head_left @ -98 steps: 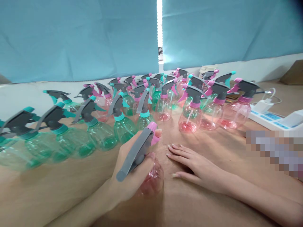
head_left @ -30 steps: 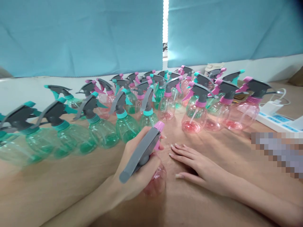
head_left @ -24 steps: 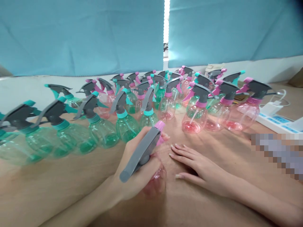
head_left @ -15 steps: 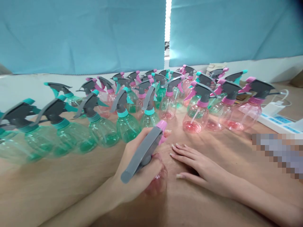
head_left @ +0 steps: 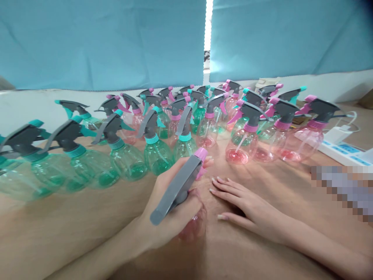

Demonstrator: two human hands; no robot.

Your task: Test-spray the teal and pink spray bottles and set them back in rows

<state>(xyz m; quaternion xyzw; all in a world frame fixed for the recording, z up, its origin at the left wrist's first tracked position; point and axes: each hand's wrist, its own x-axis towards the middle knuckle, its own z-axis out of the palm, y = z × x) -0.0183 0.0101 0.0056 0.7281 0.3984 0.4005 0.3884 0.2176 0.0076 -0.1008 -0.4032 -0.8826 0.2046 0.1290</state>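
Blue blinds [head_left: 101,42] are hanging beyond the pink spray bottle [head_left: 197,224]; the left hand [head_left: 171,225] is gripping it, the right hand [head_left: 247,202] is lying loosely spread beside it.

spray btls [head_left: 178,186] 20+ | hands [head_left: 246,204] 2 | blinds [head_left: 105,42] 2 | pwr strip [head_left: 342,151] 1

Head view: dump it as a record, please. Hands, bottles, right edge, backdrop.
left hand: gripping pink spray bottle near its neck
right hand: flat on table, holding nothing
front left: row of green spray bottles
front right: three pink bottles
right edge: white power strip
backdrop: blue blinds
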